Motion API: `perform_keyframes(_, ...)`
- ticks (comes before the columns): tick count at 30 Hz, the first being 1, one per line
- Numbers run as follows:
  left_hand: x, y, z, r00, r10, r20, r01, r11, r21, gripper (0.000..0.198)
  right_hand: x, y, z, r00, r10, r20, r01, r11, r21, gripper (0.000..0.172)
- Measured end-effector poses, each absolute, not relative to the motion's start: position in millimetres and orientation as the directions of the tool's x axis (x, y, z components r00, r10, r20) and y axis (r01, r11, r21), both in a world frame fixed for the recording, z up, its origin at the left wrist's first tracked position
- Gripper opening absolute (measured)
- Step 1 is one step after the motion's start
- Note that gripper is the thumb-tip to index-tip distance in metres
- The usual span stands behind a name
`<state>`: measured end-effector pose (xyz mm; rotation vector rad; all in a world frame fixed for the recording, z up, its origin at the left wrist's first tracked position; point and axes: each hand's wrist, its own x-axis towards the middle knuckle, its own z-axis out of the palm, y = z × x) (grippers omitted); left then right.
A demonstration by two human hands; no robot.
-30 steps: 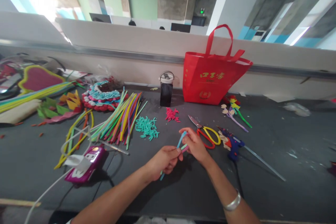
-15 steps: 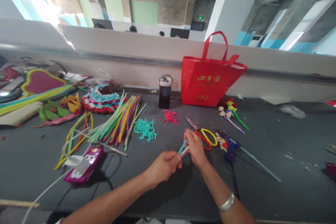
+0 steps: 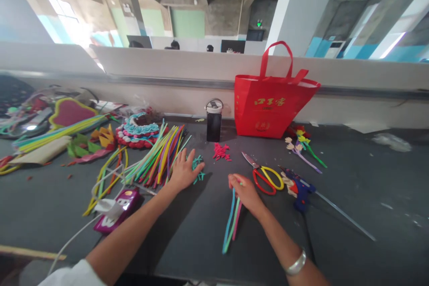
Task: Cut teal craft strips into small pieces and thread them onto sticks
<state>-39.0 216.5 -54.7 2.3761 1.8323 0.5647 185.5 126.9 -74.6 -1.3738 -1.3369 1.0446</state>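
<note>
In the head view my right hand (image 3: 246,192) is closed around several pipe cleaners (image 3: 231,225), blue, green and pink, which hang down toward the table's front. My left hand (image 3: 183,170) is spread, fingers apart, over the edge of the teal cut pieces (image 3: 199,170) and beside the bundle of coloured pipe cleaners (image 3: 156,154); whether it touches either I cannot tell. Scissors with red and yellow handles (image 3: 264,176) lie just right of my right hand. A small heap of pink cut pieces (image 3: 221,152) sits between and beyond both hands.
A red bag (image 3: 276,107) and a black bottle (image 3: 213,126) stand at the back. Right lie a blue glue gun (image 3: 303,194) with a clear stick and small craft flowers (image 3: 303,145). Left are a purple power strip (image 3: 119,210) with cable and a beaded, ruffled craft piece (image 3: 140,132).
My left hand has let go of the pipe cleaners and moved left and forward, opening over the teal pieces. The strands now hang from my right hand alone. The view has shifted slightly.
</note>
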Motion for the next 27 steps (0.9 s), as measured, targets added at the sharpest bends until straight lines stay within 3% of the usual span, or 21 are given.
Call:
perform_keyframes(5,-26.1,213.3,-77.7,0.217,0.952,0.216,0.950,-0.257,0.175,0.064,182.0,124.3,-75.0,0.001,0.998,0.068,0.355,0.063,-0.933,0.043)
perform_keyframes(12,-2.1,186.4,-57.1,0.444,0.871,0.212,0.838,-0.487,0.246,0.061,181.2,124.9,-70.9,-0.001,0.990,0.143,0.425,0.129,-0.896,0.041)
perform_keyframes(16,-10.9,219.1,-54.7,0.292,0.894,0.339,0.889,-0.385,0.249,0.064,182.5,125.7,-74.0,0.022,0.993,0.115,0.397,0.097,-0.913,0.042)
perform_keyframes(20,-26.2,243.0,-72.3,0.111,0.959,0.259,0.961,-0.170,0.217,0.065,182.8,126.4,-76.6,0.034,0.995,0.094,0.395,0.073,-0.916,0.042)
perform_keyframes(23,-21.5,233.8,-85.3,0.179,0.952,0.247,0.951,-0.232,0.206,0.064,182.6,126.7,-77.1,0.023,0.996,0.087,0.396,0.071,-0.915,0.041)
perform_keyframes(27,-3.7,210.0,-87.8,0.350,0.914,0.205,0.863,-0.400,0.308,0.057,183.3,127.5,-77.4,0.024,0.997,0.078,0.377,0.063,-0.924,0.041)
